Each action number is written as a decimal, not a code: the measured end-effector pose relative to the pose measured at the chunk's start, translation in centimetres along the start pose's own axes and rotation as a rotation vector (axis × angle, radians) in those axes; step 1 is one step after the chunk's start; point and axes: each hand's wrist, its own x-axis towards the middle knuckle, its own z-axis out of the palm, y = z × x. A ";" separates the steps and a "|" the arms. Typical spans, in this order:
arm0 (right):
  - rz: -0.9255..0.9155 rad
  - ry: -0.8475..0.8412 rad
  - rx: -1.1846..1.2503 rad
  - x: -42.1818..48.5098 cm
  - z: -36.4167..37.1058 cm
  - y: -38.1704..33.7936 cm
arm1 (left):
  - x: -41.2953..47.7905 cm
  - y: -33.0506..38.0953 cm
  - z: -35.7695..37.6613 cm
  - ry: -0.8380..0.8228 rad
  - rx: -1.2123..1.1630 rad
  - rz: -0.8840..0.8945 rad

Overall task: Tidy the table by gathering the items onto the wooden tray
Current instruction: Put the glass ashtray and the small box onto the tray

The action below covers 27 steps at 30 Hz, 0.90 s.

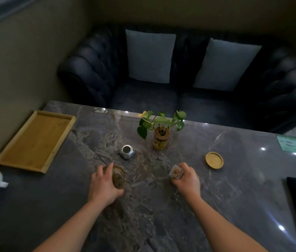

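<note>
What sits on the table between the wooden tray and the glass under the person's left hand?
Nothing: in the head view, only bare marble tabletop lies between the wooden tray and the glass gripped by the left hand.

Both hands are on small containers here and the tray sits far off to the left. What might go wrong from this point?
1. The left hand wraps a glass cup with something in it; carrying it to the wooden tray could spill it.
2. The right hand pinches a small clear box, tilted; that grip may slip.
3. Crossing left, the right arm may clip the plant jar.
</note>
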 end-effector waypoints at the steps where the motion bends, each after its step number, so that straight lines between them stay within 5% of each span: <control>1: -0.018 -0.003 0.010 -0.2 0.1 -0.3 | -0.2 -0.1 -0.1 0.011 -0.002 -0.003; 12: -0.233 -0.149 0.116 -1.9 3.2 -6.3 | -2.6 -3.5 -2.3 0.129 -0.072 -0.106; 27: -0.348 -0.166 0.134 -1.4 13.1 -24.3 | 6.3 -18.9 -12.8 0.249 -0.074 -0.171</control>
